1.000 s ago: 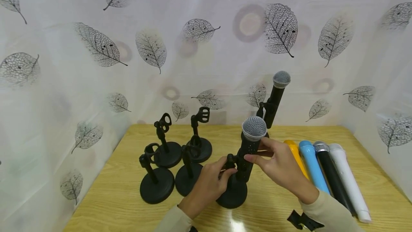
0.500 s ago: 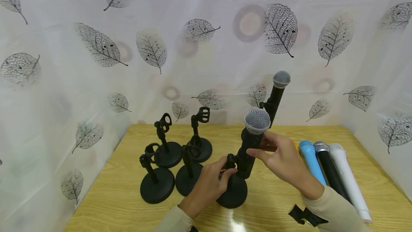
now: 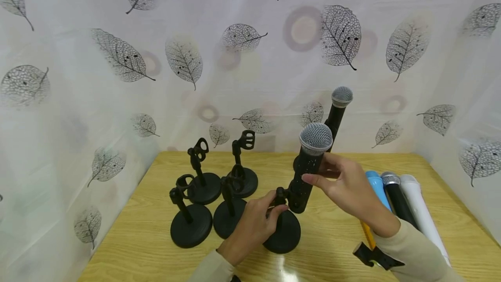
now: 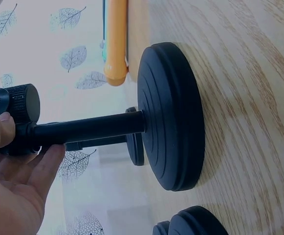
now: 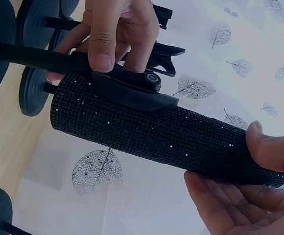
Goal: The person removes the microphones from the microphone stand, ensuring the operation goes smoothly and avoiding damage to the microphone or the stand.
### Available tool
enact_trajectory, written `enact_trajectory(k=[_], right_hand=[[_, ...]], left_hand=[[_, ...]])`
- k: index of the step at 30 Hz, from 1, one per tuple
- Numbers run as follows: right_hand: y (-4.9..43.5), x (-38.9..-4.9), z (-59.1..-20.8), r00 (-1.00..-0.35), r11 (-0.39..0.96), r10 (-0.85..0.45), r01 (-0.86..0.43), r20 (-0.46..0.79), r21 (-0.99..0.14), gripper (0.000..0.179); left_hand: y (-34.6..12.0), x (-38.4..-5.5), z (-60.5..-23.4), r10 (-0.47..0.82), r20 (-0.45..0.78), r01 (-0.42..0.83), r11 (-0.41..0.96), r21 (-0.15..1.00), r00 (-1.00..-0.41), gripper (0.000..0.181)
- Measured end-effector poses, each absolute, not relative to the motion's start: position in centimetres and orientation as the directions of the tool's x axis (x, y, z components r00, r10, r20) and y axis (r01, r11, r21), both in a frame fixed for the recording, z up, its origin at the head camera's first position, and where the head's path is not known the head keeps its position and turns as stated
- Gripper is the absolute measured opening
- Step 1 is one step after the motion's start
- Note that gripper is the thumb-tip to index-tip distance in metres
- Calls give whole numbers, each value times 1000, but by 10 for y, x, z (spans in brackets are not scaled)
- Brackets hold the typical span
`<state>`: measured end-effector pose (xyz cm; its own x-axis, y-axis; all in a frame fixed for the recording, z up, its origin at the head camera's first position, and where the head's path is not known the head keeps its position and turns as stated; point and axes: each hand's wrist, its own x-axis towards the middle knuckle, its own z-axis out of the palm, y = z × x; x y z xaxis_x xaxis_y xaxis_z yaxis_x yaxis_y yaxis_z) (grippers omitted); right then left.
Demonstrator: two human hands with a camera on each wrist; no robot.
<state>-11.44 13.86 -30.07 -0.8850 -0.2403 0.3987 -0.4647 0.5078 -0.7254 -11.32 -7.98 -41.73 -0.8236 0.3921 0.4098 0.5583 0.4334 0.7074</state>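
A black glittery microphone (image 3: 307, 164) with a silver mesh head leans in the clip of a black desk stand (image 3: 282, 237) at the table's front middle. My right hand (image 3: 318, 172) pinches the microphone's upper body just under the head. My left hand (image 3: 270, 212) grips the stand's post at the clip. In the right wrist view the clip (image 5: 137, 90) clasps the microphone (image 5: 171, 134) near its lower end, with my left hand's fingers (image 5: 102, 44) curled over it. The left wrist view shows the round base (image 4: 168, 117) flat on the wood and the post (image 4: 88, 128).
A second black microphone (image 3: 336, 114) stands in a stand at the back. Several empty stands (image 3: 190, 225) cluster at the left. Loose blue (image 3: 377, 188), black (image 3: 397, 199), white (image 3: 420, 208) and orange (image 3: 367, 234) microphones lie at the right. Leaf-printed curtains wall the wooden table (image 3: 137, 238).
My right hand has risen and drawn the microphone upward through the clip. My left hand has stayed on the stand. My right arm now hides most of the orange microphone.
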Motion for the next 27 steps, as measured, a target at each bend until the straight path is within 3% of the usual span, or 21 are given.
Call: enact_trajectory(k=[13,27], right_hand=[[140,-114,-289,-879,515,-245,-476,409,-713,21],[142,-114,-277,-876,504,-240,-481,418,-718,21]], left_hand=[[-80,-113,-418,391,427,572,432,698,-816,17],[-80,-113,-418,398,428,577,425,698,-811,25]])
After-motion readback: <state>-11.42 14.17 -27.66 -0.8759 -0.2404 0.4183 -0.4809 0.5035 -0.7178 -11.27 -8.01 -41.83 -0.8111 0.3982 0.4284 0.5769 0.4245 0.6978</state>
